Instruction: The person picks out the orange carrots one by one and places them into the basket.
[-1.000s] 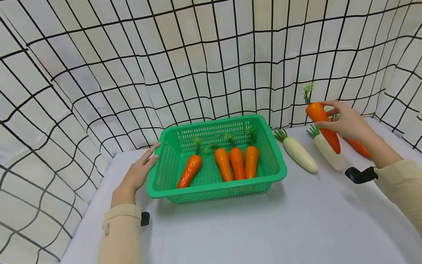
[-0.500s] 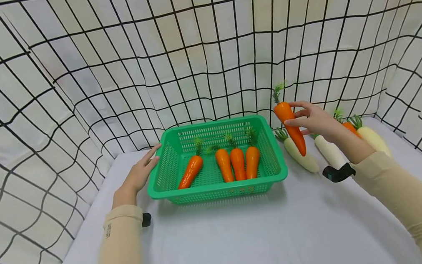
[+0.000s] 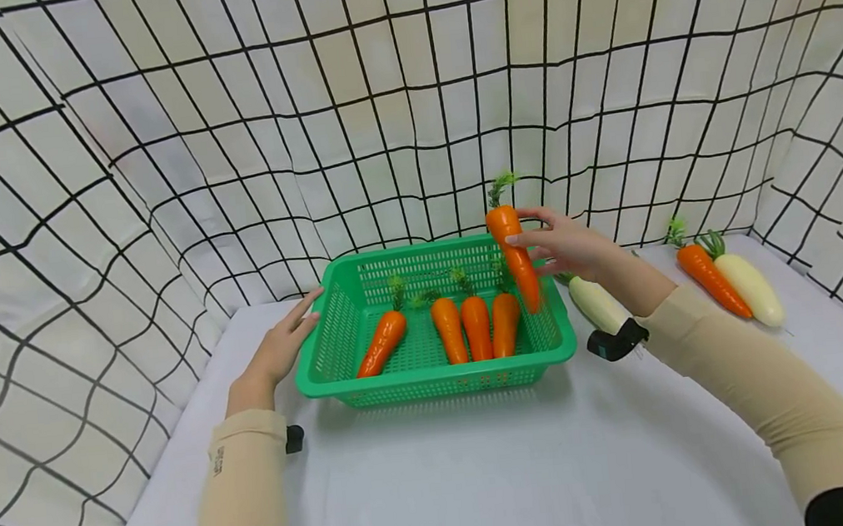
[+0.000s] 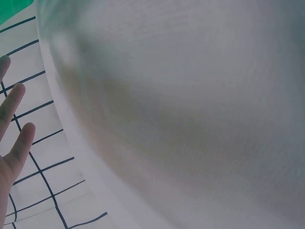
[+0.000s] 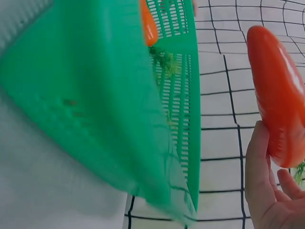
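My right hand [image 3: 566, 244] pinches an orange carrot [image 3: 514, 255] with a green leafy top, held up over the right end of a green plastic basket [image 3: 440, 384]. In the right wrist view the thumb and fingers hold that carrot [image 5: 276, 95] beside the basket wall [image 5: 105, 95]. Several carrots lie inside the basket, among them one tilted carrot [image 3: 383, 343] at the left. At the basket's left end my left hand [image 3: 274, 351] touches the rim with fairly straight fingers. Its fingers [image 4: 21, 143] show spread in the left wrist view.
A white radish [image 3: 596, 302] lies just right of the basket, partly behind the right wrist. Farther right, another carrot [image 3: 712, 279] and a second white radish [image 3: 751, 288] lie side by side. White cloth walls with a black grid [image 3: 395, 132] enclose the white table [image 3: 440, 478].
My right hand has carried the carrot leftward, from above the radishes to over the basket's right end. The left hand has stayed at the rim.
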### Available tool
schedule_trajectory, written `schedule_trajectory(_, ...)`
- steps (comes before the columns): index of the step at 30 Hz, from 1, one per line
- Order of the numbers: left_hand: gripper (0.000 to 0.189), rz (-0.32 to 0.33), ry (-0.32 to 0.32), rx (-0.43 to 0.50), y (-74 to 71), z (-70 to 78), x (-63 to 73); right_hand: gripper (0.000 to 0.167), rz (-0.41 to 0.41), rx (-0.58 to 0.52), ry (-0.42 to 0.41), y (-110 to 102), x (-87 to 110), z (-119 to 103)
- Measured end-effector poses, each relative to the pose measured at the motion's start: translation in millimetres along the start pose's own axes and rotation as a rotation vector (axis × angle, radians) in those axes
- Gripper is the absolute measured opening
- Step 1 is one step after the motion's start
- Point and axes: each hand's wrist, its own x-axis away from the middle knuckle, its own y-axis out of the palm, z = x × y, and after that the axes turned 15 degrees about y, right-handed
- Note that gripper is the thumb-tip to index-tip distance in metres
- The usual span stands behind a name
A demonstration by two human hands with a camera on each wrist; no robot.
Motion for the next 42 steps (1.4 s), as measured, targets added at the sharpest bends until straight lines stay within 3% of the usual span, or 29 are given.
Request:
schedule_trajectory(14, 0.064, -0.008, -0.006, 0.0, 0.9, -4.5, 0.7, 0.073, -0.043, -0.078, 0.001, 32.6, -41.8, -25.3)
schedule_trajectory(21, 0.065, 0.003, -0.009, 0.019, 1.1, -5.0, 2.2, 0.071, -0.056, -0.092, -0.022, 50.5, -57.5, -27.3)
schedule_trajectory(31, 0.064, 0.006, -0.017, 0.011, 1.1, -3.0, 0.8, 0.068, -0.076, -0.031, -0.008, 79.6, -86.1, -19.7)
schedule_trajectory(38, 0.064, 0.019, -0.015, 0.013, 0.2, -1.0, 1.1, 0.064, -0.106, 0.021, -0.007, 95.7, -95.6, -19.6)
schedule_trajectory(42, 0.063, 0.012, -0.021, 0.027, 1.1, -0.9, 1.7, 0.066, -0.143, 0.106, 0.002, 103.6, -98.5, -17.3)
